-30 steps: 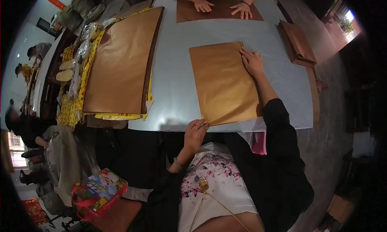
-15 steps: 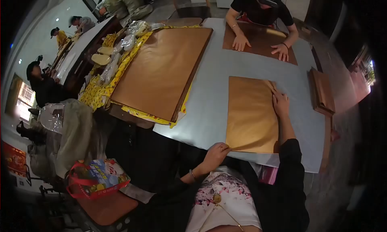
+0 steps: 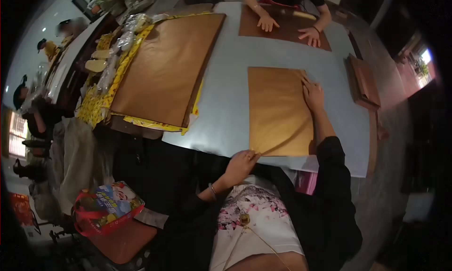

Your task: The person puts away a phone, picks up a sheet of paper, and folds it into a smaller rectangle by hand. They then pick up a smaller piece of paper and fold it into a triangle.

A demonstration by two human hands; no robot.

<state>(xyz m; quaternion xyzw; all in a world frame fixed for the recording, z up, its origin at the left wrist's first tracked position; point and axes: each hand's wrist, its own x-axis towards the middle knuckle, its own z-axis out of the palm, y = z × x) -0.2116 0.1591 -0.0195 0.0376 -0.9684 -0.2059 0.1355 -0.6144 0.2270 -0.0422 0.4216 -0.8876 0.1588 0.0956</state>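
A sheet of brown kraft paper point(image 3: 278, 106), seemingly folded, lies on the pale table cover before me. My left hand point(image 3: 241, 163), closed, pinches its near left corner at the table's front edge. At the far right corner, the fingers of my right hand point(image 3: 313, 96) are closed on the paper's edge. A diagonal ridge crosses the near half of the sheet, rising from the pinched corner. Whether the paper has one layer or several under my right fingers is hidden.
To the left lies a stack of large brown sheets point(image 3: 167, 68) on yellow printed wrapping point(image 3: 155, 123). Folded brown paper point(image 3: 363, 82) sits by the right edge. Across the table, a co-worker's hands point(image 3: 268, 22) press another brown sheet point(image 3: 282, 28). A red gift box point(image 3: 110, 207) rests on a stool at lower left.
The view has shifted, so everything appears higher and further left. A diagonal ridge has formed in the paper from my left fingers. Both hands keep their hold on the corners.
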